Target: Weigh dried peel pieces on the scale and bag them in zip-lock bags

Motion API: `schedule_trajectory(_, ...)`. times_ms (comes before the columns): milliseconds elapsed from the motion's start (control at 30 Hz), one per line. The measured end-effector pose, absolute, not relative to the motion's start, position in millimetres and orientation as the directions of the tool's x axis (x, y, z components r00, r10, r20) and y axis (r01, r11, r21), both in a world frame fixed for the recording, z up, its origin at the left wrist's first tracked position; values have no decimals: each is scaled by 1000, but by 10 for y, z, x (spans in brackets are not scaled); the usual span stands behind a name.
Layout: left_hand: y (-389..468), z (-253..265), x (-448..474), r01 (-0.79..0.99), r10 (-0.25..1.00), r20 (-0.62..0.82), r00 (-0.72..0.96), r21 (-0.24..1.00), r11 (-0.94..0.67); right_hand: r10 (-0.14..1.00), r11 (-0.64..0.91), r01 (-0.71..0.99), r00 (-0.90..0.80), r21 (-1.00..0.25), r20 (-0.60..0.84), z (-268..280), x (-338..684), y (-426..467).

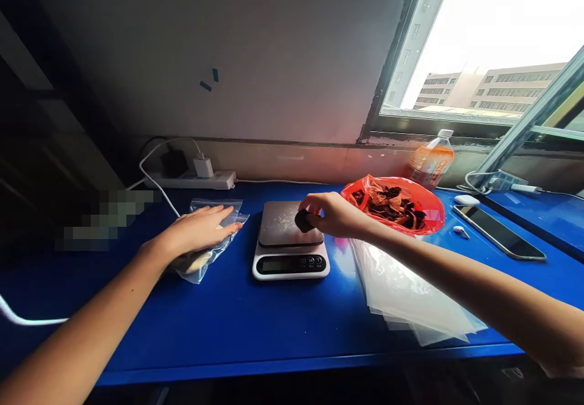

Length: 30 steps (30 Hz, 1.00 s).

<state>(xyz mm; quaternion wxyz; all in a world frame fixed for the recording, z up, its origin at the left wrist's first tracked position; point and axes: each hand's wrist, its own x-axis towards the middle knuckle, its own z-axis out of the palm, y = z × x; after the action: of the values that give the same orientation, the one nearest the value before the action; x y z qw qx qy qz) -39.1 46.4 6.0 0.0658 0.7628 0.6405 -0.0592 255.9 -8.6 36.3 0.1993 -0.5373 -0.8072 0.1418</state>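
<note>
"Pinched in the right hand (pixel 335 211) was a dark piece (pixel 302 221); the left hand (pixel 201 228) lay spread across a clear bag (pixel 196 268). Where was room?"

"Toward six o'clock, between the scale (pixel 291 276) and the front edge of the tabletop (pixel 274 326)."

"And the piece?"

"At the hand's nine o'clock, over the scale's plate (pixel 277 222), contact unclear; a red bag (pixel 435 210) sat at three."

"Surroundings?"

"The tabletop was blue, with a grey wall (pixel 283 70) at twelve and a window (pixel 493 28) at one."
</note>
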Motion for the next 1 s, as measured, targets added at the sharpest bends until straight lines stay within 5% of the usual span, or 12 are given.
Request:
schedule_trajectory(100, 435, 80, -365, 983, 966, -180, 185, 21, -184, 927, 376, 837, -335, -398, 171, 272, 2438, 96)
schedule_trajectory(300, 385, 126, -333, 984, 961, -214, 175, 8, -177, 819, 525, 773, -345, -356, 458, 487, 2859, -165)
schedule_trajectory(533, 442, 83, -398, 978, 947, -244, 210, 48, -204, 764, 388, 709, 110, -589, 636, 431, 3961, -344)
schedule_trajectory(600, 445, 77, -395, 977, 947, -243, 210, 27, -209, 781, 281, 736, 199, -616, 593, 204, 4220, -223)
schedule_trajectory(700, 448, 79, -386, 976, 947, -240, 214, 26, -214, 870, 128, 839, 160, -528, 466, -95, 4440, -26)
schedule_trajectory(900, 446, 94, -381, 977, 954, -212, 212, 46, -207, 893, 232, 954, -130, -191, 431, -141, 4356, 265)
schedule_trajectory(1000, 428, 108, -378, 976, 949, -228, 217, 34, -215, 898, 197, 976, -143, -90, 415, -94, 4261, 371)
